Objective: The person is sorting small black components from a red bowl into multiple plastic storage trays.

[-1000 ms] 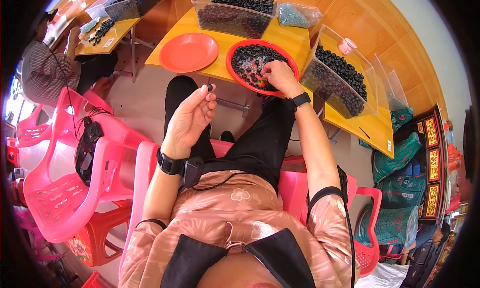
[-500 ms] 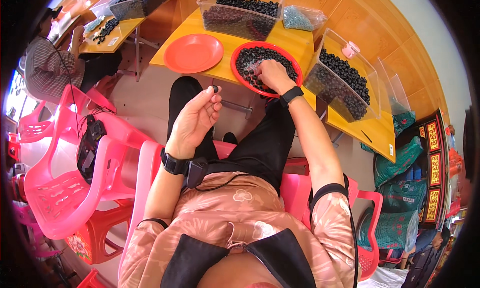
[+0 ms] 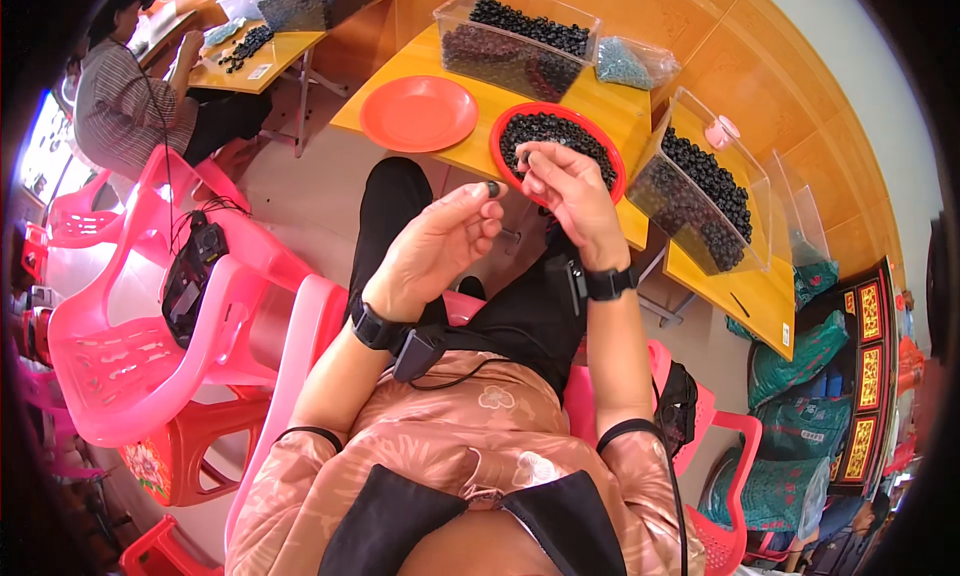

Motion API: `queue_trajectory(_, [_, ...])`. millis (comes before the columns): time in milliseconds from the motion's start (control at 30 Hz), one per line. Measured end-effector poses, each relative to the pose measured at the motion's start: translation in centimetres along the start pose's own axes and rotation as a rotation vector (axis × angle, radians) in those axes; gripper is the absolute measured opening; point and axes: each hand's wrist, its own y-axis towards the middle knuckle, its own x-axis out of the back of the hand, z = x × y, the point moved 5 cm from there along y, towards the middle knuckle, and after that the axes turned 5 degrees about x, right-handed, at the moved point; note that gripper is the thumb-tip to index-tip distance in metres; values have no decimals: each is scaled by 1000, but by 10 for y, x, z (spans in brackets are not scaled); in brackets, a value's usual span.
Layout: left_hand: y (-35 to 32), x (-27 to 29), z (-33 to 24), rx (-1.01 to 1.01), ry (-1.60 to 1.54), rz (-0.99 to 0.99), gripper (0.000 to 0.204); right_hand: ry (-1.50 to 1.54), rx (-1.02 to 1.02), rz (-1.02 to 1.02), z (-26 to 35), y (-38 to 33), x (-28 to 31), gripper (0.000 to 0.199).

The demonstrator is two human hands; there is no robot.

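Observation:
My left hand (image 3: 437, 246) is raised over my lap, pinching a small round black piece (image 3: 492, 189) between thumb and fingertip. Close to it on the right, my right hand (image 3: 575, 198) pinches a small dark piece (image 3: 523, 157); its exact shape is too small to tell. The two pieces are apart. Behind my right hand, a red bowl (image 3: 496, 134) on the table is filled with many small black round pieces (image 3: 550, 131), partly hidden by that hand. An orange-red plate (image 3: 420, 113) lies left of the bowl, with nothing on it.
Clear bins of black pieces stand behind the bowl (image 3: 505, 68) and right of it (image 3: 664, 201). A bag of blue-grey bits (image 3: 625, 64) and a pink cup (image 3: 721, 132) are nearby. Pink chairs (image 3: 150, 366) fill the left, where a person (image 3: 135, 106) sits at another table (image 3: 270, 61).
My right hand has come out of the bowl, back toward my left hand, with a small dark piece in its fingers. My left hand has shifted right, still pinching its black piece.

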Motion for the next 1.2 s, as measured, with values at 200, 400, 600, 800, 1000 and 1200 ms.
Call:
queue_trajectory(200, [-6, -21, -4, -100, 57, -28, 20, 238, 9, 91, 10, -15, -41, 27])
queue_trajectory(400, [-14, -20, -7, -143, 76, -57, 17, 246, 8, 127, 14, -21, -54, 25])
queue_trajectory(600, [-20, -20, -9, -152, 58, -41, 18, 185, 55, 139, 20, -26, -63, 25])
queue_trajectory(800, [-21, -23, -9, -161, 72, -51, 17, 114, 154, 149, 26, -27, -69, 22])
queue_trajectory(1000, [-18, -10, -6, -173, 72, -91, 15, -222, 327, 93, 39, -32, -79, 17])
queue_trajectory(1200, [-18, -11, -6, -170, 92, -105, 15, -359, 324, 19, 39, -33, -75, 15])
